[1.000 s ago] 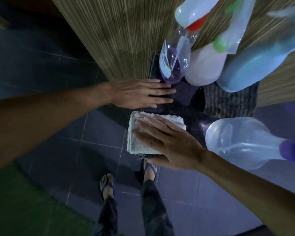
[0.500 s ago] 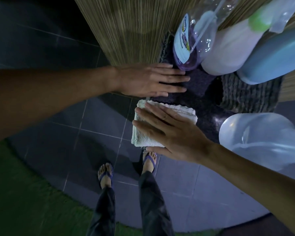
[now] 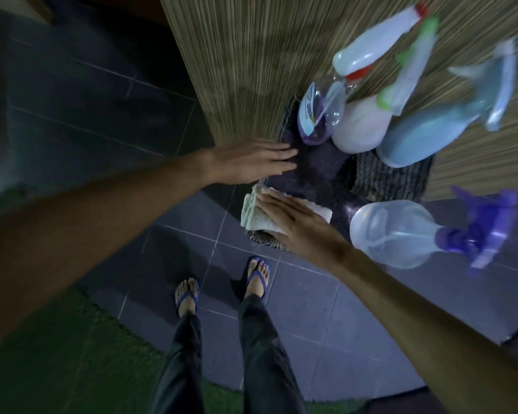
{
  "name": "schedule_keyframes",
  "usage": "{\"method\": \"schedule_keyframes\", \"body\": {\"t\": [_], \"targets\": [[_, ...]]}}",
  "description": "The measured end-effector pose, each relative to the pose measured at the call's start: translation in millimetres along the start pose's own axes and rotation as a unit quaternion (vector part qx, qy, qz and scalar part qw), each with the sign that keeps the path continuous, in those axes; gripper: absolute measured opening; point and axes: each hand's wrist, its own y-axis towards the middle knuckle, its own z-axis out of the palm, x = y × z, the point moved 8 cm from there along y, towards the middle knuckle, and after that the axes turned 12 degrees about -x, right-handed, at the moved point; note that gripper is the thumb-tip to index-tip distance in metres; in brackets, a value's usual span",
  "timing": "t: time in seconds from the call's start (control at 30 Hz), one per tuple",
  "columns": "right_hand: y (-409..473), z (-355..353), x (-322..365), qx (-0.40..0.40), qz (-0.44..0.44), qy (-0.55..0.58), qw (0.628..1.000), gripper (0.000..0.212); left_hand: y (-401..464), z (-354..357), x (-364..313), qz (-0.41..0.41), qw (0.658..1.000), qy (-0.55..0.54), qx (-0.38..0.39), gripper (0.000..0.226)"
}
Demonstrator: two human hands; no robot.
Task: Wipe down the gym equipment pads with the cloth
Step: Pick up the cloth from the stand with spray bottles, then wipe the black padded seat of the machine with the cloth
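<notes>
Right hand (image 3: pixel 296 222), flat and open, has slid the folded cloth (image 3: pixel 259 215) along the dark pad's (image 3: pixel 317 171) near edge while the open left hand (image 3: pixel 251 159) stays braced; wiping underway.

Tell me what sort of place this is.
Probably a cleaning-supply corner beside a tiled floor, perhaps in a gym, though no equipment shows. Several spray bottles stand on a striped wood-grain counter, and green turf-like flooring borders the tiles.
</notes>
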Motion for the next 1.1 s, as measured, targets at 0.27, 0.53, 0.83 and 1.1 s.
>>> {"method": "schedule_keyframes", "body": {"t": [0.27, 0.53, 0.83, 1.1], "targets": [[-29.1, -41.2, 30.9, 0.070, 0.257, 0.148, 0.952, 0.046, -164.6, 20.4, -90.4, -0.536, 0.787, -0.291, -0.093, 0.027], [-37.1, 23.8, 119.5, 0.226, 0.256, 0.187, 0.921, 0.038, -276.8, 77.1, -221.2, -0.711, 0.569, -0.402, -0.093, 0.028], [-68.6, 86.9, 302.6, 0.423, 0.030, 0.148, 0.893, 0.022, -422.7, 121.2, -360.6, -0.812, 0.266, -0.456, -0.248, 0.024], [-181.6, 143.4, 545.7, 0.542, -0.140, 0.066, 0.826, 0.065, -543.2, 167.3, -537.5, -0.837, 0.146, -0.445, -0.284, 0.036]]}}
